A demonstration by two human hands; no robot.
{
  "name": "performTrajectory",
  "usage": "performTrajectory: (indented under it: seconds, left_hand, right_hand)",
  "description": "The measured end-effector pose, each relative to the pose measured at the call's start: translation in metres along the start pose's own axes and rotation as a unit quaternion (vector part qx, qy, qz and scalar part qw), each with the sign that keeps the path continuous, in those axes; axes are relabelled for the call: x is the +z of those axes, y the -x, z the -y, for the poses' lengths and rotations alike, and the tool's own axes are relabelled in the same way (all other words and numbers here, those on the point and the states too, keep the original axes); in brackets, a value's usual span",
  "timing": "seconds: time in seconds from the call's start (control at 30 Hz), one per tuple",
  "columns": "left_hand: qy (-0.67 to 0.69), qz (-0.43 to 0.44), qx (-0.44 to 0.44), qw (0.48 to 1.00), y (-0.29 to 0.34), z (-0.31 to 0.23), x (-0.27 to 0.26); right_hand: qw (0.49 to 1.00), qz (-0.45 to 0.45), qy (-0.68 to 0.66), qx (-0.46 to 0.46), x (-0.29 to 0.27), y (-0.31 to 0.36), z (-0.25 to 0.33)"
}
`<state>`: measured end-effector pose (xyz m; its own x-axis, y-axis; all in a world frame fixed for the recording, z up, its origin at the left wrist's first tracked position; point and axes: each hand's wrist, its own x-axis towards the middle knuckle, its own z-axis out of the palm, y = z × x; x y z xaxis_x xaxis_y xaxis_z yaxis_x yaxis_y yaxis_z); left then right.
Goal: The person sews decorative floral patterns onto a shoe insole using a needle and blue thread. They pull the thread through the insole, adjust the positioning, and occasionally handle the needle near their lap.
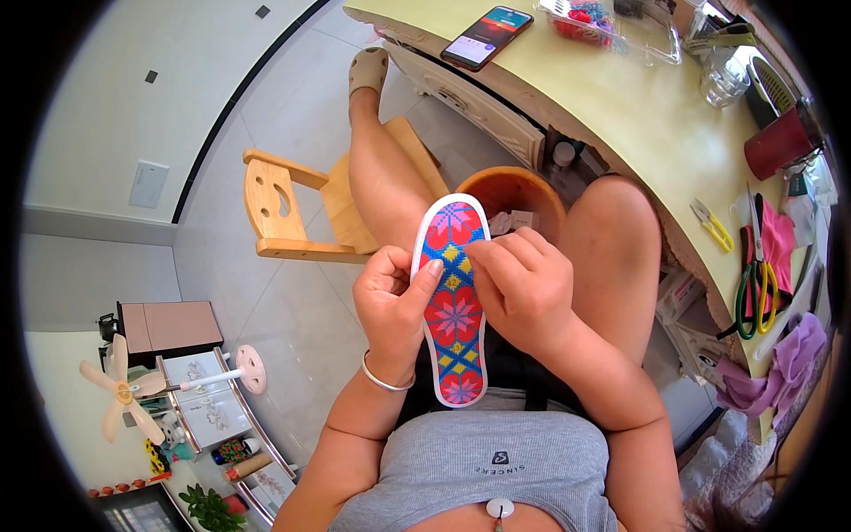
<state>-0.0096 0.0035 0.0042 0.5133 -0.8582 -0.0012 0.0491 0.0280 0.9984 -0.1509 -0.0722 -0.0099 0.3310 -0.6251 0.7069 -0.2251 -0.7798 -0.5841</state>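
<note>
Upright over my lap is an embroidered shoe insole [456, 310], white-edged, with red, pink, blue and yellow stitched patterns. My left hand [395, 297] grips its left edge, thumb lying on the stitched face and fingers behind it. At the upper right edge, my right hand [525, 279] has thumb and forefinger pinched together against the insole. Whether a needle or thread sits in that pinch is too small to make out.
A yellow-topped table [612, 106] curves along the right, bearing a phone [487, 38], a plastic box [612, 27], a glass [724, 82], green-and-yellow-handled scissors [756, 288], yellow snips [712, 225] and purple cloth [780, 368]. A wooden chair [306, 208] and wooden bucket [514, 186] stand ahead.
</note>
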Motion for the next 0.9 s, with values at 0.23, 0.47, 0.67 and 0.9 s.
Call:
performTrajectory:
  seconds: [0.23,0.47,0.67,0.9]
  left_hand:
    - [0.004,0.001,0.0,1.0,0.0014,0.0003,0.0004]
    - [0.01,0.0,-0.002,1.0,0.0018,0.0004,0.0005]
    - [0.008,0.004,0.0,1.0,0.002,0.0019,-0.0002]
    - [-0.078,0.006,0.072,0.994,0.007,0.0008,0.0041]
  right_hand:
    - [1.0,0.011,0.0,0.006,-0.001,0.0007,0.0015]
    - [1.0,0.011,0.006,-0.001,0.0001,0.0017,0.0011]
    - [1.0,0.012,0.006,0.002,-0.0007,0.0022,0.0011]
    - [0.998,0.031,0.047,-0.026,-0.0004,0.0042,0.0023]
